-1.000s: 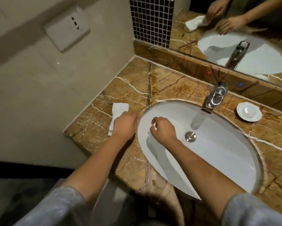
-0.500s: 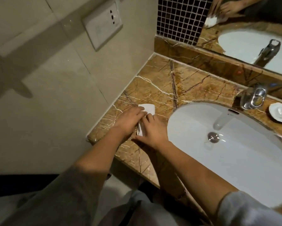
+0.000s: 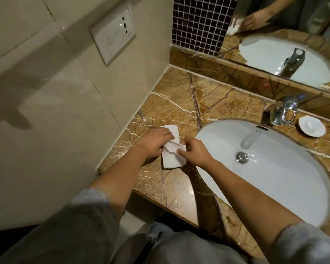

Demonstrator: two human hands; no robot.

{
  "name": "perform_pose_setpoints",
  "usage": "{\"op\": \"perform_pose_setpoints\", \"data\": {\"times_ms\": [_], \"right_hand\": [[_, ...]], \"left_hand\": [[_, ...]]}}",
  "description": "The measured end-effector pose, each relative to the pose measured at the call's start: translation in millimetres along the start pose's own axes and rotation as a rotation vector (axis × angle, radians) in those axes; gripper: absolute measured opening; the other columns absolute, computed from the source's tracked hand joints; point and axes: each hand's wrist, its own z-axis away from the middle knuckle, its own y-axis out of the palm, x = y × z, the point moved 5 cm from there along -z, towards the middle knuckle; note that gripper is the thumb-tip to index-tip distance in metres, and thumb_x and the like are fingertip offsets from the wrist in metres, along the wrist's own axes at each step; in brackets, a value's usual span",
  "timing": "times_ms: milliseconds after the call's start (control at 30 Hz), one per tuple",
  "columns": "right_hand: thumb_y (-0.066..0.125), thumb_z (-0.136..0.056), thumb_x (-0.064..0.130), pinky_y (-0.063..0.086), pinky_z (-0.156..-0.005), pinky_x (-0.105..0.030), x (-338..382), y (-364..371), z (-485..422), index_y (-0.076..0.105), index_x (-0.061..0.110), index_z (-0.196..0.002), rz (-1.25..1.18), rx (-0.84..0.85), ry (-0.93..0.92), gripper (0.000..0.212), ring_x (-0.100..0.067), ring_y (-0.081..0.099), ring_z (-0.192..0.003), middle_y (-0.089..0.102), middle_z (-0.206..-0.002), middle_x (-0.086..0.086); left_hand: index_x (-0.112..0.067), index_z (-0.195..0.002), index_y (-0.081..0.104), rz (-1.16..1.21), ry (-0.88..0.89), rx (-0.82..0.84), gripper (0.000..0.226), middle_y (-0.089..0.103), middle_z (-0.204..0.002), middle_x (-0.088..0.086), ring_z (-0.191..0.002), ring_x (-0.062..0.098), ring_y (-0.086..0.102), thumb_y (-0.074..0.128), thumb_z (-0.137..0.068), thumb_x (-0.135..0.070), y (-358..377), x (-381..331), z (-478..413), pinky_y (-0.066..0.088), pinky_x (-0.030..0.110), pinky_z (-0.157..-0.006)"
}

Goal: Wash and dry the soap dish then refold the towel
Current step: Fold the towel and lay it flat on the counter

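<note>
A small white towel (image 3: 172, 159) lies on the brown marble counter (image 3: 179, 103), left of the sink. My left hand (image 3: 154, 142) presses on its left side, fingers over the cloth. My right hand (image 3: 194, 151) pinches the towel's right edge, where a fold is raised. The white soap dish (image 3: 311, 126) sits on the counter at the far right, beside the tap, away from both hands.
The white oval sink (image 3: 274, 168) fills the right side, with a chrome tap (image 3: 280, 113) behind it and a drain (image 3: 241, 156) in the bowl. A mirror (image 3: 286, 35) runs along the back. A tiled wall with a socket plate (image 3: 113, 33) bounds the counter's left.
My right hand left the sink bowl and came over to the towel, joining the left hand. The towel now lies more spread out with a fold lifted. The camera view shifted left.
</note>
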Motion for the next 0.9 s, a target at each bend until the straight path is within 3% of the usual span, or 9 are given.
{"op": "perform_pose_setpoints", "data": {"times_ms": [100,233,333,433,500,567,667,767,900], "right_hand": [[0.067,-0.078,0.021,0.034,-0.055,-0.033,-8,-11,3,0.052,0.009,-0.078,-0.086,-0.069,0.056,0.019,-0.027,0.052,-0.066,0.058,-0.069,-0.009],[0.065,-0.079,0.022,0.034,-0.057,-0.033,-11,-14,5,0.052,0.007,-0.082,-0.102,-0.061,0.035,0.020,-0.027,0.052,-0.066,0.061,-0.075,-0.016],[0.064,-0.080,0.019,0.039,-0.060,-0.034,-13,-16,6,0.052,0.009,-0.089,-0.157,-0.065,0.044,0.018,-0.026,0.053,-0.068,0.063,-0.080,-0.012],[0.066,-0.081,0.035,0.041,-0.061,-0.030,-5,-6,12,0.050,0.015,-0.104,-0.026,0.030,-0.067,0.035,-0.023,0.055,-0.080,0.061,-0.096,-0.006],[0.066,-0.077,0.054,0.048,-0.074,-0.033,6,9,18,0.047,0.018,-0.121,0.162,0.110,-0.189,0.059,-0.022,0.055,-0.096,0.057,-0.116,-0.006],[0.066,-0.073,0.060,0.049,-0.083,-0.038,16,25,24,0.045,0.019,-0.126,0.346,0.137,-0.315,0.070,-0.024,0.052,-0.104,0.054,-0.121,-0.007],[0.070,-0.073,0.049,0.045,-0.081,-0.041,24,42,28,0.047,0.014,-0.121,0.507,0.109,-0.403,0.064,-0.027,0.050,-0.101,0.052,-0.114,-0.009],[0.062,-0.081,0.029,0.044,-0.075,-0.043,29,45,25,0.048,0.011,-0.115,0.564,0.068,-0.443,0.041,-0.031,0.051,-0.099,0.053,-0.110,-0.012],[0.059,-0.084,0.034,0.045,-0.073,-0.035,23,28,13,0.056,0.013,-0.111,0.291,0.061,-0.284,0.034,-0.029,0.057,-0.096,0.060,-0.109,-0.010]], "left_hand": [[-0.017,-0.131,0.049,-0.019,0.020,0.010,0.051,0.050,-0.136,0.005,-0.129,0.024,0.041,0.063,-0.082,-0.018,-6,0,-4,0.033,0.040,-0.107],[-0.017,-0.117,0.057,-0.079,0.023,-0.009,0.027,0.058,-0.125,0.004,-0.118,0.023,0.049,0.054,-0.090,-0.019,-14,-2,-15,0.040,0.040,-0.098],[-0.018,-0.109,0.062,-0.066,0.007,-0.017,0.023,0.063,-0.116,0.004,-0.111,0.023,0.053,0.051,-0.089,-0.014,-20,-3,-20,0.044,0.040,-0.093],[-0.019,-0.106,0.064,-0.103,0.055,-0.019,0.023,0.065,-0.106,0.002,-0.104,0.023,0.056,0.053,-0.087,-0.012,-22,-6,-22,0.047,0.038,-0.087],[-0.018,-0.108,0.063,-0.144,0.106,-0.008,0.024,0.064,-0.106,0.002,-0.103,0.024,0.054,0.053,-0.087,-0.012,-18,-7,-20,0.047,0.039,-0.085],[-0.016,-0.111,0.060,-0.151,0.136,-0.001,0.026,0.061,-0.109,0.004,-0.103,0.026,0.053,0.053,-0.085,-0.015,-13,-5,-16,0.048,0.040,-0.081],[-0.014,-0.109,0.057,-0.138,0.150,0.000,0.029,0.059,-0.108,0.007,-0.097,0.028,0.055,0.056,-0.080,-0.013,-6,-4,-11,0.047,0.039,-0.074],[-0.015,-0.111,0.054,-0.133,0.124,0.017,0.032,0.056,-0.111,0.006,-0.098,0.027,0.053,0.055,-0.079,-0.012,-1,-3,-8,0.048,0.043,-0.075],[-0.017,-0.115,0.055,-0.054,0.098,0.027,0.039,0.056,-0.117,0.004,-0.103,0.024,0.052,0.064,-0.077,-0.014,3,-1,-8,0.049,0.042,-0.082]]}}
